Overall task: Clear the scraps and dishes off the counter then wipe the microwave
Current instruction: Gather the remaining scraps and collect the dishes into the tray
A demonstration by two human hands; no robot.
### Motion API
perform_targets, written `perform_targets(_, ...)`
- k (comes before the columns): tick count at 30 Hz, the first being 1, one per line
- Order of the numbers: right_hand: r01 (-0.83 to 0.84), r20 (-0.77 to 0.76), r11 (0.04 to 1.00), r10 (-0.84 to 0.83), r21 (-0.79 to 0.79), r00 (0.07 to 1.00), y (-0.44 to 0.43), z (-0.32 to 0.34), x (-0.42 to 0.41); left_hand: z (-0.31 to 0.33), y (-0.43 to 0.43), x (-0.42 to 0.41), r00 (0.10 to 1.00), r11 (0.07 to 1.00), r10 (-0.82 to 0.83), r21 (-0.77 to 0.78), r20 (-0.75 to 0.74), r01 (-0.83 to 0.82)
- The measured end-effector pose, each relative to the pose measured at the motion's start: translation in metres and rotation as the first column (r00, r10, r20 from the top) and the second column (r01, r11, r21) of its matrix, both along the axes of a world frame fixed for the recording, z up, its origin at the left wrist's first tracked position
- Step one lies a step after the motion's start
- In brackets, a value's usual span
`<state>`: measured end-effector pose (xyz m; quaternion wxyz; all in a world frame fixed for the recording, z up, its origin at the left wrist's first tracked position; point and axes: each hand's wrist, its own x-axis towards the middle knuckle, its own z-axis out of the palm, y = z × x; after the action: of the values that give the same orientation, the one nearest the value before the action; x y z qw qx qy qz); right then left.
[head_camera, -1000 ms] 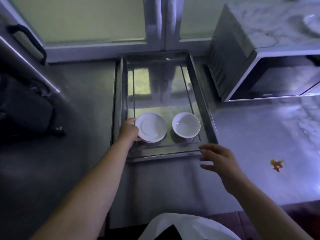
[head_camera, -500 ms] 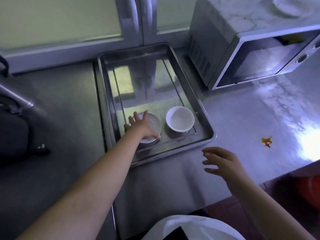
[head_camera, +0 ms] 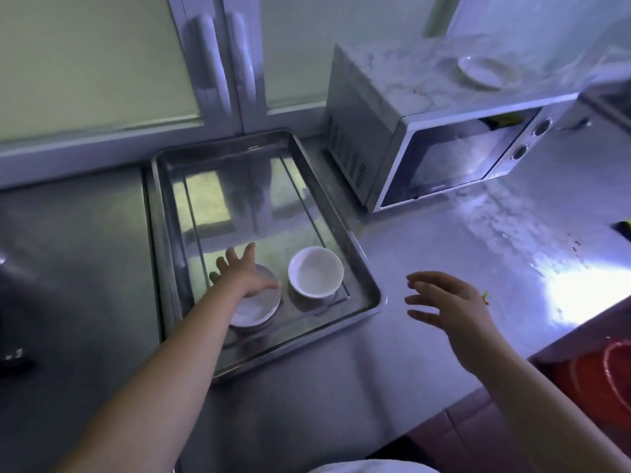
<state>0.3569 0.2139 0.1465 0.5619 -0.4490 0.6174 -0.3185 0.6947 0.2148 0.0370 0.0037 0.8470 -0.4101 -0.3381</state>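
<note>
**Left grip point(head_camera: 244, 273) and right grip point(head_camera: 450, 302) released**

The left grip splays over the left bowl point(head_camera: 254, 312), beside the right bowl point(head_camera: 316, 272). Both bowls sit in one tray point(head_camera: 239, 199) on the pale desk point(head_camera: 426, 240). The right grip hovers near one orange scrap point(head_camera: 485, 298). One microwave point(head_camera: 392, 107) carries one plate point(head_camera: 485, 71).

Two white bowls point(head_camera: 316, 273) upright, side by side in tray point(head_camera: 362, 312)
</note>
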Motion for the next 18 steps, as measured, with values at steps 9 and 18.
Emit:
perform_targets(9,0.1,0.072,0.96,-0.084,-0.263,0.994,-0.152,0.058,-0.076,0.136,-0.121,-0.101,0.964,0.507,-0.035,-0.836,-0.265,-0.211)
perform_targets(18,-0.035,-0.124,0.878,-0.029,-0.478,0.992,-0.362,0.098,-0.141,0.215,-0.295,-0.243,0.864,0.557,-0.107,-0.75,-0.491,-0.358)
